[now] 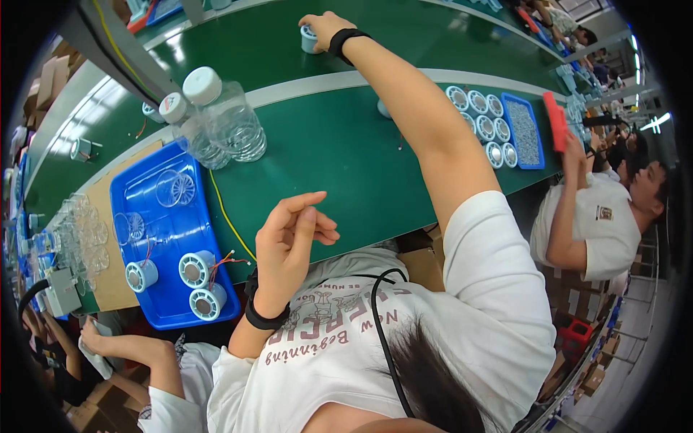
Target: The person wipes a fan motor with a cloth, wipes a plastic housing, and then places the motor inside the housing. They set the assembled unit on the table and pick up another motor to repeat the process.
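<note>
At the far side, on the green surface beyond the pale rail, my right hand [330, 32] is closed round a light-blue cylindrical housing [309, 42]. My arm stretches across the bench to reach it. Close to my chest, my left hand [289, 238] hovers over the bench's near edge with loosely bent fingers and nothing in them. A blue tray [162, 249] lies to its left. Inside are several light-blue slotted housings [195, 268] with red and white wires, plus clear plastic cups [175, 187]. Another light-blue housing [384, 108] is partly hidden by my right forearm.
Two large clear bottles [234, 126] with white caps stand behind the tray. Stacked clear cups [86, 231] are at the left. Rows of housings [485, 130] sit beside a blue bin of small metal parts [525, 133] at right. A co-worker [592, 216] holds a red object nearby.
</note>
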Demonstrator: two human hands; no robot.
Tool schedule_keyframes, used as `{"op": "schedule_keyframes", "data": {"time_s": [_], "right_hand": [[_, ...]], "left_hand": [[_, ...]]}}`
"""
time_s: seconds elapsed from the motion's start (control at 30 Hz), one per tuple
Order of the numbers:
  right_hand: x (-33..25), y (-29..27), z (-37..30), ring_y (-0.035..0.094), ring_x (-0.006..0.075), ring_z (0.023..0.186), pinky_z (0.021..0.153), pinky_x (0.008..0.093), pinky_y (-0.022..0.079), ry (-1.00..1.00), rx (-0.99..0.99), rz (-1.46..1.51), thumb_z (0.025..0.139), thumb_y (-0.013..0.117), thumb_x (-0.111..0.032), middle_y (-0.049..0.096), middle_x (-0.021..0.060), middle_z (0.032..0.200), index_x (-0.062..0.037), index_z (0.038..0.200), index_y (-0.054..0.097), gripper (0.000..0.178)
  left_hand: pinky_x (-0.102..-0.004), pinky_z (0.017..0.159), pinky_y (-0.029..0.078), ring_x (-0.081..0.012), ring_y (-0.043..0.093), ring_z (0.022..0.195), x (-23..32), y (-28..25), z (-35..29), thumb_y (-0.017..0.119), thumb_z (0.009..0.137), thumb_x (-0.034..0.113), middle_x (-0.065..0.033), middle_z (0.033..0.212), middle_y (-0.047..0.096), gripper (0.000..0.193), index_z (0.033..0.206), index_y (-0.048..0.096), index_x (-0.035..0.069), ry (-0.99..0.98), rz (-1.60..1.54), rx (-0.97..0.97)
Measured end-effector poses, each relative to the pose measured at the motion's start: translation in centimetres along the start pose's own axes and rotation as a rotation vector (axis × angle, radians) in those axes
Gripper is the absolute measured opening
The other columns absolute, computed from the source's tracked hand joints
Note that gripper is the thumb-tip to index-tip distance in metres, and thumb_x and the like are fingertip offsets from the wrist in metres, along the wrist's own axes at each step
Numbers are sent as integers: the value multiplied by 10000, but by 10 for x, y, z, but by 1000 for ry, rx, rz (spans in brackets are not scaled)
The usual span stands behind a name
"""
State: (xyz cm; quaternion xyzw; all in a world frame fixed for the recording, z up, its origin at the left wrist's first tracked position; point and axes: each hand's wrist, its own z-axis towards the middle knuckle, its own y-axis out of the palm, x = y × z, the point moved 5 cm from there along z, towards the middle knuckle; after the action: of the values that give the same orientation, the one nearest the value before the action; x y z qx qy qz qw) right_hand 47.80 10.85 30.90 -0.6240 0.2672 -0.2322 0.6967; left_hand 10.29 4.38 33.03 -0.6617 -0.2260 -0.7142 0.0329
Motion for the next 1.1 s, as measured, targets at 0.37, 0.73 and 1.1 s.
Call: {"op": "schedule_keyframes", "data": {"time_s": [0.37,0.73,1.1], "right_hand": [[-33,-130,-195,612,149,874,659,272,491,-305,-279,560,661,856,-189,622,87,1143,-171,1250,578,651],[-19,-101,-285,502,61,664,508,193,389,-607,-73,918,663,779,49,526,90,1353,-107,1316,545,711],[-9,-100,-304,407,57,583,503,190,364,-454,-45,795,635,794,20,626,84,1232,-69,1377,505,801]], "left_hand": [[-301,794,561,-210,656,949,-10,12,20,530,976,79,-185,1240,526,505,1430,328,-10,22,-212,62],[-359,933,550,-255,557,1157,-15,36,27,718,762,-97,-122,1294,460,608,1298,459,27,206,17,16],[-331,888,566,-215,562,1125,-7,35,22,753,722,-95,-112,1220,509,539,1195,520,14,603,422,36]]}}
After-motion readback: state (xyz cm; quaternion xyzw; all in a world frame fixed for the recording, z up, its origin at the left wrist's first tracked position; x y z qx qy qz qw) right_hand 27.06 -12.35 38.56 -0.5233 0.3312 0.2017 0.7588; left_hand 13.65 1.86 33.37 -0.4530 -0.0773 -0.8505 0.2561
